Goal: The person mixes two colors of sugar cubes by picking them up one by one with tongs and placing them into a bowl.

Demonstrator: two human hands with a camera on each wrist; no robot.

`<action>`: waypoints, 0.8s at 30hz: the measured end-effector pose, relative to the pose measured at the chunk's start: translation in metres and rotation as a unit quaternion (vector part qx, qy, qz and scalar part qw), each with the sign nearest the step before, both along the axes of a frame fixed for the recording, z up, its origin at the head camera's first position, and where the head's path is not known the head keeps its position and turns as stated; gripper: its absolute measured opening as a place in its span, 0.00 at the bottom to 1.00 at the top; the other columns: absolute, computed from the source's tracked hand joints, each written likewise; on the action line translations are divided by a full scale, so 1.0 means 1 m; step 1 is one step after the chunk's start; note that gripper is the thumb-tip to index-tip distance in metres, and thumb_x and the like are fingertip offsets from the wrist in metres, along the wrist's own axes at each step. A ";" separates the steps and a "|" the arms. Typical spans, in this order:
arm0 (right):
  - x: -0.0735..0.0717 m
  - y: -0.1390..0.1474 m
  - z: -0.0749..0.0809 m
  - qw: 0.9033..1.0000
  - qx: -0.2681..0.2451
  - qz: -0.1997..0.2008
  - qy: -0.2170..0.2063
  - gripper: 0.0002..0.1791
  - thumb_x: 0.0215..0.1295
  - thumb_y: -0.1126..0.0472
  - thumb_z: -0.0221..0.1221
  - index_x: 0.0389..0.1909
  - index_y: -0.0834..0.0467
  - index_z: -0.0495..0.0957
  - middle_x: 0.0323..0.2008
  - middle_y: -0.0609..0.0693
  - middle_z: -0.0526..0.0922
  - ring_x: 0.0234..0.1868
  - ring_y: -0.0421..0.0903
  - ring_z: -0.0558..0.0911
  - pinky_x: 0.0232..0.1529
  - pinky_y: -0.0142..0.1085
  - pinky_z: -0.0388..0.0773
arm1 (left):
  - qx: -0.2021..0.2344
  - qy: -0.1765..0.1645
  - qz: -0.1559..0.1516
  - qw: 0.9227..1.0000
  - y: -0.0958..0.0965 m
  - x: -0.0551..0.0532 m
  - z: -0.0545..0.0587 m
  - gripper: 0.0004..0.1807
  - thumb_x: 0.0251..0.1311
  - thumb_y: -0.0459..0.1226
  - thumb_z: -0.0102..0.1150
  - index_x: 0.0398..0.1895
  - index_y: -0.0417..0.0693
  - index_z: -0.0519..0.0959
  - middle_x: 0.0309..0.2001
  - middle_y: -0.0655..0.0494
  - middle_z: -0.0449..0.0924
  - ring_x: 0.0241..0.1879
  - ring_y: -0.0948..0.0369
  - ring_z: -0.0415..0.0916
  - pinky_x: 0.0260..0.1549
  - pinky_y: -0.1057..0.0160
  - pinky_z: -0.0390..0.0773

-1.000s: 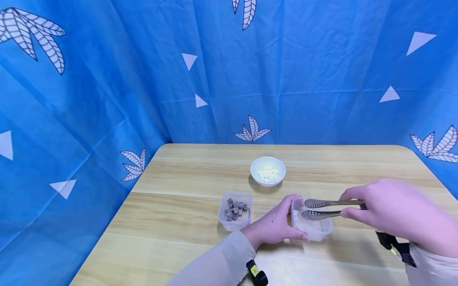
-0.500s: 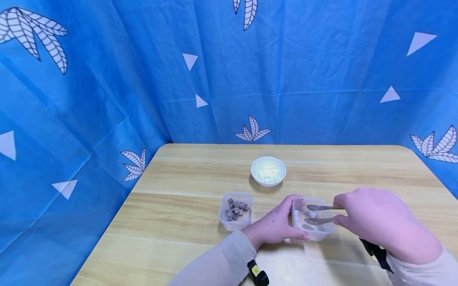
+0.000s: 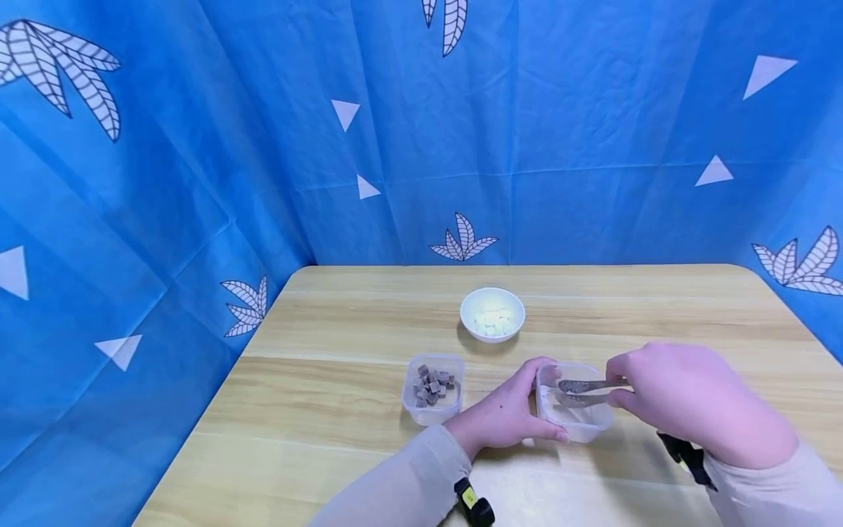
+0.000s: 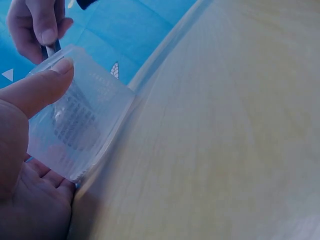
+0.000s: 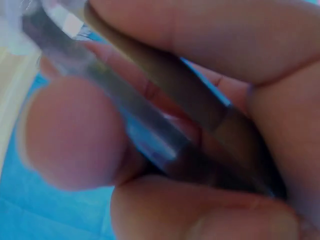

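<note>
My left hand point(image 3: 503, 417) holds a small clear plastic container point(image 3: 589, 433) by its left side, thumb at the front and fingers round the back. In the left wrist view the thumb lies against the container's wall point(image 4: 107, 95). Metal tongs point(image 3: 586, 386) are gripped in my right hand point(image 3: 685, 399), thumb on one arm and fingers on the other. Their dotted tips are down inside the container, close together. Through the clear wall one textured tip point(image 4: 75, 120) shows. Whether a white piece sits between the tips, I cannot tell.
Left of my left hand stands a second clear container point(image 3: 431, 417) with several brown cubes point(image 3: 432, 386). Behind both containers is a white bowl point(image 3: 470, 311) of small pale pieces point(image 3: 492, 322). The wooden table point(image 3: 316, 410) ends at a blue patterned cloth point(image 3: 408, 110).
The right hand has moved left and slightly down, lowering the tongs into the container, and the tongs' tips have closed towards each other. The left hand keeps its hold.
</note>
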State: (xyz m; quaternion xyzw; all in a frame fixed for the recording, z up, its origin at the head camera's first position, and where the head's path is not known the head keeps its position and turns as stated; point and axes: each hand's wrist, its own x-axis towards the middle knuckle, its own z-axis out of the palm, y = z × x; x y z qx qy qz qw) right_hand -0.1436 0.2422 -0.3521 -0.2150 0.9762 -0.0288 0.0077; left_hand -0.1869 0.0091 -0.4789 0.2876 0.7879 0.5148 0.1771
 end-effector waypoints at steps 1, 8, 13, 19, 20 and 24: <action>-0.002 0.001 -0.001 1.000 -0.002 0.008 -0.002 0.09 0.56 0.50 0.71 0.27 0.35 0.79 0.20 0.34 0.71 0.19 0.38 0.66 0.19 0.39 0.64 | 0.002 -0.001 -0.001 1.000 0.000 0.000 0.000 0.53 0.48 0.43 0.81 0.74 0.65 0.56 0.69 0.71 0.66 0.67 0.70 0.63 0.71 0.61 0.55; -0.013 0.014 -0.002 0.997 -0.029 0.067 -0.015 0.07 0.60 0.51 0.70 0.31 0.34 0.81 0.25 0.27 0.74 0.21 0.32 0.67 0.24 0.36 0.67 | 0.002 0.008 -0.006 1.000 0.000 0.000 -0.002 0.53 0.48 0.43 0.81 0.74 0.65 0.56 0.70 0.70 0.65 0.68 0.69 0.62 0.71 0.60 0.54; -0.016 0.025 0.005 0.993 -0.063 0.099 -0.011 0.04 0.64 0.48 0.68 0.38 0.35 0.84 0.30 0.24 0.78 0.24 0.28 0.69 0.26 0.34 0.71 | 0.000 0.008 -0.007 1.000 0.000 -0.001 -0.001 0.54 0.48 0.43 0.81 0.75 0.63 0.55 0.68 0.69 0.67 0.67 0.69 0.64 0.71 0.60 0.54; -0.016 0.039 0.014 0.994 -0.074 0.084 0.007 0.08 0.67 0.45 0.65 0.45 0.37 0.85 0.33 0.27 0.82 0.26 0.26 0.72 0.28 0.34 0.75 | 0.000 0.012 -0.006 1.000 0.000 0.000 -0.001 0.56 0.48 0.43 0.80 0.77 0.60 0.53 0.65 0.68 0.70 0.66 0.69 0.65 0.71 0.61 0.55; -0.016 0.041 0.014 0.994 -0.077 0.081 0.016 0.09 0.67 0.46 0.65 0.46 0.38 0.85 0.33 0.27 0.82 0.26 0.26 0.72 0.28 0.34 0.74 | 0.000 0.012 -0.006 1.000 0.000 0.000 -0.001 0.56 0.48 0.44 0.80 0.77 0.61 0.53 0.66 0.67 0.69 0.66 0.69 0.65 0.71 0.60 0.55; -0.017 0.045 0.016 0.992 -0.088 0.078 0.053 0.10 0.66 0.47 0.66 0.47 0.40 0.85 0.31 0.27 0.82 0.24 0.27 0.70 0.27 0.34 0.73 | -0.007 0.003 0.004 1.000 0.000 -0.001 0.000 0.55 0.48 0.45 0.81 0.77 0.63 0.54 0.66 0.66 0.69 0.66 0.69 0.64 0.71 0.60 0.56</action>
